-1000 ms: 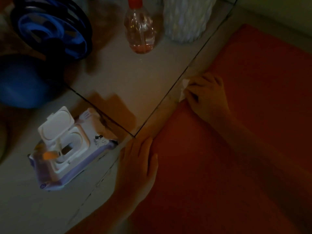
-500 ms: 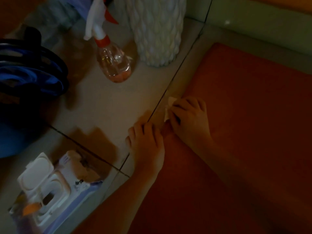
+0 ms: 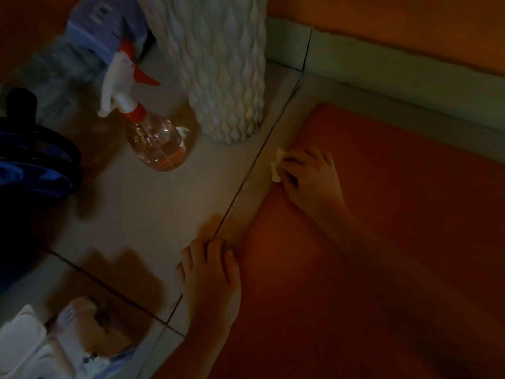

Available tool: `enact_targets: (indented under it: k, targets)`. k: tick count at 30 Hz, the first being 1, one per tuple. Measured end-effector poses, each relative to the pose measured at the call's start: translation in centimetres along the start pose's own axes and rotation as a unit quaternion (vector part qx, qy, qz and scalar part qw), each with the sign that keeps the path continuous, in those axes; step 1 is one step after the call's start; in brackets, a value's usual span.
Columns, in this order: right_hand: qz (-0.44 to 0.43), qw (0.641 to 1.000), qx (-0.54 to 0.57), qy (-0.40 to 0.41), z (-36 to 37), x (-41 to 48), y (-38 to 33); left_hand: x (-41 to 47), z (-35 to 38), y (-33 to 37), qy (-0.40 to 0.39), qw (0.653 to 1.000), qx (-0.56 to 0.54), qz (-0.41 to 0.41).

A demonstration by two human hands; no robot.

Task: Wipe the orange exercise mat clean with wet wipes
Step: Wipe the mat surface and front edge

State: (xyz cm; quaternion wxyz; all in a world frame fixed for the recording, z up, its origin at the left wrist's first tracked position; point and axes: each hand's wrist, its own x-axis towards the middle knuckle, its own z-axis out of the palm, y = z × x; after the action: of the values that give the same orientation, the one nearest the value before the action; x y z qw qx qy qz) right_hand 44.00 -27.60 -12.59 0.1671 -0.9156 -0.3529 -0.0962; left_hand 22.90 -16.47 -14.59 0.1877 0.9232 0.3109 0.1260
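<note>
My right hand [image 3: 311,176] has a scrunched wet wipe [image 3: 276,166] pinched down on the left edge of the orange mat [image 3: 382,214], near its far corner. Left hand [image 3: 210,280] lies flat on the tile floor [image 3: 164,209], right at the mat's edge. A spray bottle [image 3: 155,143] and a ribbed white vase [image 3: 221,64] stand on the tiles (wipes pack [image 3: 54,346] at bottom left, pretty blurry).

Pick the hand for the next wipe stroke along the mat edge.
Right hand: it grips the wet wipe at the edge of the orange mat. Left hand rests flat on the floor, empty.
</note>
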Motion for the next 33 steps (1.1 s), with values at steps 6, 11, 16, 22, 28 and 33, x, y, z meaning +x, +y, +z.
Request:
enact_targets:
  k: [6, 11, 16, 22, 28, 33]
  targets:
    - [0.011, 0.999, 0.043, 0.005, 0.3, -0.2, -0.2, -0.2, 0.0, 0.0, 0.005, 1.0, 0.027, 0.003]
    - [0.006, 0.999, 0.043, 0.02, 0.4, -0.1, -0.3, -0.2, 0.1, 0.1, 0.016, 0.999, 0.038, 0.008]
    - [0.007, 0.999, 0.032, 0.039, 0.6, 0.0, -0.2, -0.2, 0.5, 0.0, 0.028, 0.998, 0.056, 0.028]
    - [0.005, 0.998, 0.033, 0.058, 0.8, 0.0, 0.0, 5.0, 0.7, 4.2, 0.026, 0.998, 0.01, 0.052]
    - [0.027, 0.995, 0.031, 0.089, 0.7, -0.2, 0.3, 10.4, 4.9, 8.1, -0.022, 0.999, -0.045, -0.008]
    - [0.028, 0.996, 0.01, 0.08, 0.8, -0.2, 0.4, 10.3, 5.3, 7.6, -0.009, 0.999, -0.028, 0.015]
